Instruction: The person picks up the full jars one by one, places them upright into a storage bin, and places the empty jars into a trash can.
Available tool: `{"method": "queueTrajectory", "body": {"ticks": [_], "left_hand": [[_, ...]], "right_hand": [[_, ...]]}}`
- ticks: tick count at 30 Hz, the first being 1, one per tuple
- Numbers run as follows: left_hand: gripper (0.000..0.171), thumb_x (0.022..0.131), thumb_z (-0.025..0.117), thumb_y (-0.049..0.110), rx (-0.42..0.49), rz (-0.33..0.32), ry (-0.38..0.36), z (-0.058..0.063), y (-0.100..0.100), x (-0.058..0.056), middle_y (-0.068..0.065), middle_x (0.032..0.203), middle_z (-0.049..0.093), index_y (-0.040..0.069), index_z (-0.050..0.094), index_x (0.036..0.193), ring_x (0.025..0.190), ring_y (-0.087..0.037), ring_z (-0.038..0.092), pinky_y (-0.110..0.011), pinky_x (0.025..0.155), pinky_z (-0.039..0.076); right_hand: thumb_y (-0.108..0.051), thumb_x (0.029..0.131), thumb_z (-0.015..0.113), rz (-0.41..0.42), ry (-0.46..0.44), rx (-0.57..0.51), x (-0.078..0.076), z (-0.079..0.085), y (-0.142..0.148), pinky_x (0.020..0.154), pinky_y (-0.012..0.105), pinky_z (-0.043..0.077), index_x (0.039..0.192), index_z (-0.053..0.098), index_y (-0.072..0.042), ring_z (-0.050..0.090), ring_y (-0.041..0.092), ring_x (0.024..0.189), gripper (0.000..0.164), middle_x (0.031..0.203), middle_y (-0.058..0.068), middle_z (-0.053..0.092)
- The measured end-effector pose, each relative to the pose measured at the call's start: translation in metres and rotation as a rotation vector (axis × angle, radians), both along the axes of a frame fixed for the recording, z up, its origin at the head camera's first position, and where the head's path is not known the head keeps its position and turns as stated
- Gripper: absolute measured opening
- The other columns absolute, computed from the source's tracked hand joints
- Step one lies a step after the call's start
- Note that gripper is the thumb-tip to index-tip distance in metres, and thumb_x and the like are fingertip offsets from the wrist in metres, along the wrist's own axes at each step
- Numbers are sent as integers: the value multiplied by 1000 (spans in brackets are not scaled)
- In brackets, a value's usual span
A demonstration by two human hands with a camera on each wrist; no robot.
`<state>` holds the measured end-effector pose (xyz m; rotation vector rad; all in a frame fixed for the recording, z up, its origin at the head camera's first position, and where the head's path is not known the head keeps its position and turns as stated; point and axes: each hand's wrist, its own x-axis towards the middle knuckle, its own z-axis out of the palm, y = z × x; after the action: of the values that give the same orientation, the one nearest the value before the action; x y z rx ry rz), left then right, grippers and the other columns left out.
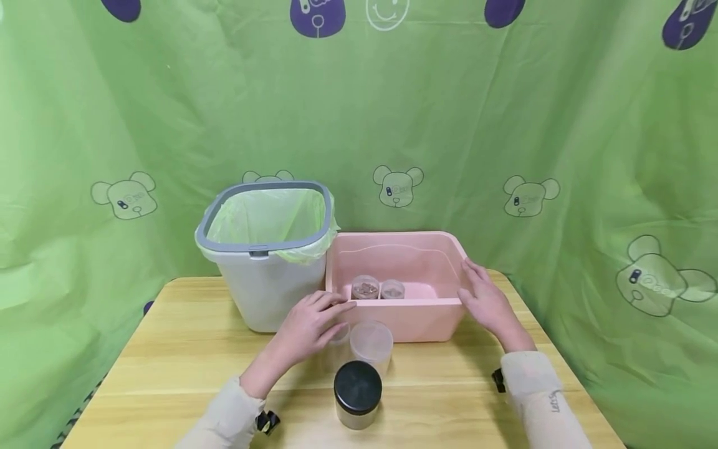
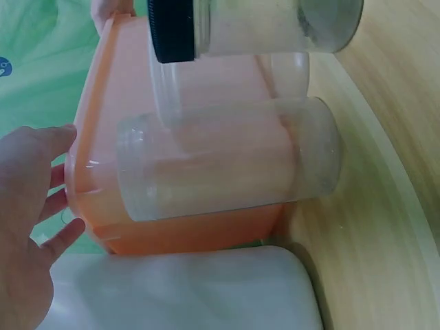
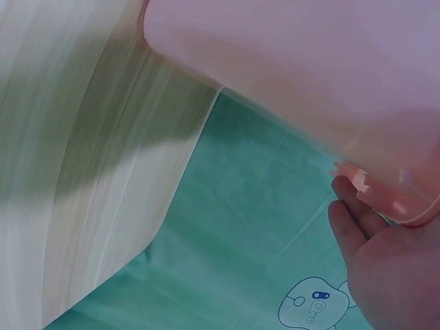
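Observation:
A pink bin [image 1: 415,321] stands at the table's far side. My left hand [image 1: 308,327] holds its front rim near the left corner, fingers over the edge and thumb on the near side. The right hand [image 1: 488,302] grips the right rim near the front corner; in the right wrist view its fingers [image 3: 350,227] meet the bin's edge. Inside the bin sit two clear round jars, one with brownish contents [image 1: 366,289], the other with paler contents [image 1: 392,289]. Before the bin stand a clear jar [image 2: 227,161], a translucent-lidded jar [image 1: 371,343] and a black-lidded jar [image 1: 358,393].
A light grey trash can [image 1: 263,293] with a grey rim and green liner stands against the bin's left side. Below everything is a wooden table [image 1: 168,368]. A green printed curtain [image 1: 426,125] hangs behind and at both sides.

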<state>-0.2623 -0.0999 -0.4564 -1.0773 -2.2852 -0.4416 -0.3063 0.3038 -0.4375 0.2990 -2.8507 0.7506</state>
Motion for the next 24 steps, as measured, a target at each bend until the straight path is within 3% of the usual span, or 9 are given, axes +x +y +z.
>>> {"method": "queueTrajectory", "body": {"ticks": [4,7,11,15,17,20,24], "left_hand": [[45,93,78,27,-18,-6,26,7,-4,0,-1,130,68,21,69,136,117,-20,65,-39,102,54],[48,91,79,26,3,-15,78,20,-9,3,0,132,69,21,67,137,117,-20,66,-39,103,54],[50,88,80,24,73,-10,175,45,-20,9,-3,130,71,18,68,136,117,-23,67,-43,103,54],[47,84,81,19,167,27,269,76,-37,9,-9,125,72,13,71,129,113,-29,68,-48,99,55],[42,85,80,16,229,78,307,91,-51,6,-12,123,73,11,72,126,110,-33,68,-51,98,55],[37,88,77,16,353,223,321,109,-77,-2,-16,123,71,7,72,123,110,-38,66,-55,100,50],[39,94,73,22,528,459,181,119,-114,-11,-18,133,67,9,69,131,119,-41,57,-59,104,42]], "right_hand": [[-21,103,51,-3,35,3,-2,-1,1,111,77,29,164,21,-3,30,57,146,70,170,22,21],[-19,100,55,2,99,-2,0,0,0,111,79,26,162,27,-3,28,55,148,70,167,24,26],[-11,95,63,28,248,-100,11,4,-15,113,79,24,157,42,-4,31,52,148,65,161,26,38],[-5,95,67,107,343,-260,31,13,-42,113,77,29,155,49,-13,40,48,144,63,155,22,48],[-4,95,68,178,351,-316,43,17,-57,112,76,32,153,51,-18,45,44,141,63,151,19,52],[-6,94,71,285,316,-345,60,20,-80,110,74,37,151,54,-22,50,37,137,61,149,12,56],[-10,92,74,427,256,-318,75,15,-104,112,67,40,150,56,-21,52,34,136,62,148,6,58]]}}
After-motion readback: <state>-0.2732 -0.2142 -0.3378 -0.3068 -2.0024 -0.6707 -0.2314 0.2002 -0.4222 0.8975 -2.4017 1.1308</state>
